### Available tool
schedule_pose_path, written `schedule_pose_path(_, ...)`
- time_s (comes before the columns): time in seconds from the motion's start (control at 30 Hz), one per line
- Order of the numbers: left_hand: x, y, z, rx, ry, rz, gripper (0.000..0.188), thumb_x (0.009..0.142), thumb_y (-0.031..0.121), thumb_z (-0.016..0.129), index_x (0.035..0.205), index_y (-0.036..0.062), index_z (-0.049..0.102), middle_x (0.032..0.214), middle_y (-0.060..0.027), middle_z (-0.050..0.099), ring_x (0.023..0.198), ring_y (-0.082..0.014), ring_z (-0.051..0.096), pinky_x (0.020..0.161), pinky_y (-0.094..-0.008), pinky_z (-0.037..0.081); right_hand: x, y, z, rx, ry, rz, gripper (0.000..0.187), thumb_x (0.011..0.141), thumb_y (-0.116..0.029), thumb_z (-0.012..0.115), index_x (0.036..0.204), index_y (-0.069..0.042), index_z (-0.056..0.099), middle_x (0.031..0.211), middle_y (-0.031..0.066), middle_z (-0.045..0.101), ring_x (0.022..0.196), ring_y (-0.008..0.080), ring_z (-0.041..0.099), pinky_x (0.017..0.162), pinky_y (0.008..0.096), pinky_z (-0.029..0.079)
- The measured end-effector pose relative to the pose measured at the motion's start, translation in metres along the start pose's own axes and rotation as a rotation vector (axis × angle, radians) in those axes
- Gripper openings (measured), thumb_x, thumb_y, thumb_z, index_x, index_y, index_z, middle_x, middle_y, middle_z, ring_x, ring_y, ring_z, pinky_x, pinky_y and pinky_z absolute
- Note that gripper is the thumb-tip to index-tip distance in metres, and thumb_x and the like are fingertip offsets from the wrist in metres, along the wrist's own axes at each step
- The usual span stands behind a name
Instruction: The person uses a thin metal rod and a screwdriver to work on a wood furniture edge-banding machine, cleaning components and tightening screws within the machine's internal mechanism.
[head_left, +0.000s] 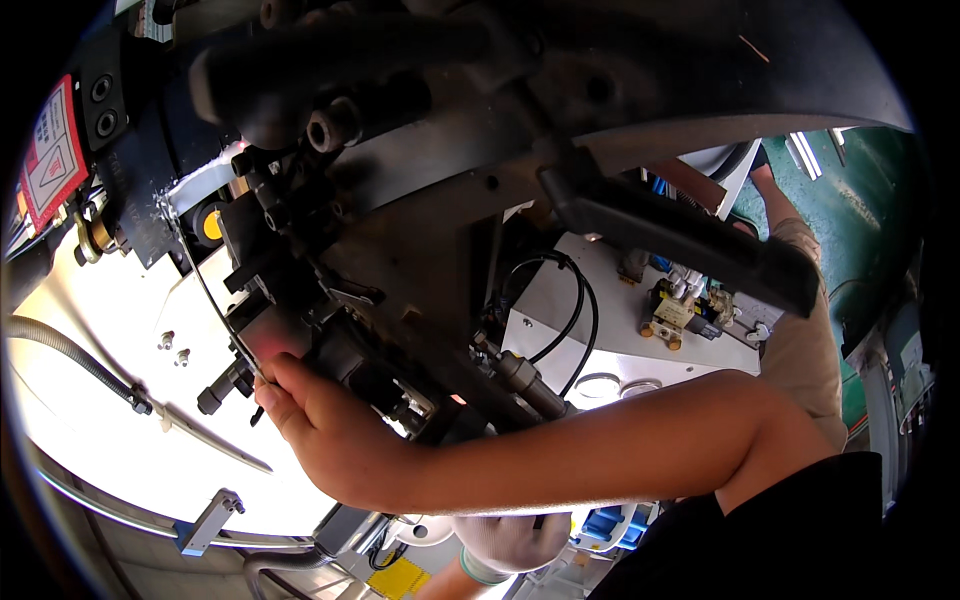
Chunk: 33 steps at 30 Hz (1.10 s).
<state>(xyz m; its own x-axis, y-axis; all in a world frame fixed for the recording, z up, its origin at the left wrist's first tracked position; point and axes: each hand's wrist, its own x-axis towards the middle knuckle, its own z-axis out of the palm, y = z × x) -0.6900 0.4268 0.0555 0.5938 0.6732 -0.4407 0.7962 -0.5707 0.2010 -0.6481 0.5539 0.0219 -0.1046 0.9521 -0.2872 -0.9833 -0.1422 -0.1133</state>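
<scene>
My right hand reaches in from the right on a bare forearm. Its thumb and forefinger pinch the lower end of a thin metal rod, which slants up to a pale metal bracket on the machine. Close by the fingertips are dark machine blocks and a black knob. Below my forearm a hand in a light knitted glove, seemingly my left hand, comes up from the lower edge. My forearm covers part of it, and its fingers do not show clearly enough to tell their pose.
A black lever handle juts across the upper right under a large dark curved frame. Black hoses loop beside a white box carrying pneumatic fittings. At left, a grey conduit crosses a bright panel.
</scene>
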Motion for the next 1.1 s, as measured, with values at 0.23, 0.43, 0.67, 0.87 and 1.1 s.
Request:
schedule_pose_path(0.23,0.004,0.001,0.001,-0.019,0.019,-0.011,0.037,0.072,0.009,0.073,0.109,0.0059,0.077,0.107,-0.0123,0.070,0.085,-0.0302,0.067,0.072,-0.0407,0.052,0.002,0.000,-0.003,-0.022,-0.027,0.017,0.020,0.113,-0.022,0.050,0.104,-0.003,0.052,0.076,0.0158,0.053,0.069,0.0291,0.052,0.068,0.0422,0.043)
schedule_pose_path(0.43,0.009,0.001,0.001,-0.024,0.031,-0.001,0.034,0.074,0.011,0.075,0.108,0.0059,0.077,0.105,-0.0116,0.071,0.083,-0.0284,0.068,0.070,-0.0390,0.052,-0.001,0.005,-0.005,-0.120,0.066,0.034,0.025,0.111,-0.027,0.054,0.114,-0.003,0.058,0.084,0.0209,0.066,0.077,0.0361,0.067,0.068,0.0464,0.049)
schedule_pose_path(0.67,0.001,-0.001,0.002,-0.034,-0.001,-0.029,0.032,0.075,0.014,0.075,0.106,0.0050,0.078,0.103,-0.0107,0.071,0.083,-0.0260,0.067,0.069,-0.0375,0.052,-0.006,0.018,-0.012,-0.165,0.060,0.080,0.027,0.105,-0.024,0.062,0.117,0.000,0.063,0.094,0.0264,0.070,0.088,0.0407,0.071,0.071,0.0473,0.054)
schedule_pose_path(0.87,-0.001,-0.003,0.002,-0.057,-0.011,-0.032,0.034,0.075,0.015,0.075,0.107,0.0047,0.078,0.104,-0.0109,0.071,0.082,-0.0259,0.067,0.070,-0.0366,0.052,-0.003,0.009,-0.013,-0.085,0.030,-0.055,0.015,0.109,-0.018,0.056,0.111,-0.004,0.061,0.092,0.0124,0.061,0.084,0.0224,0.059,0.071,0.0355,0.048)
schedule_pose_path(1.1,0.008,-0.001,-0.004,-0.033,-0.020,-0.001,0.038,0.075,0.017,0.076,0.112,0.0051,0.078,0.107,-0.0103,0.071,0.086,-0.0265,0.067,0.073,-0.0387,0.050,-0.001,0.015,0.000,-0.086,0.091,-0.191,0.021,0.116,-0.026,0.047,0.110,-0.007,0.053,0.078,0.0038,0.047,0.071,0.0143,0.043,0.068,0.0335,0.043)
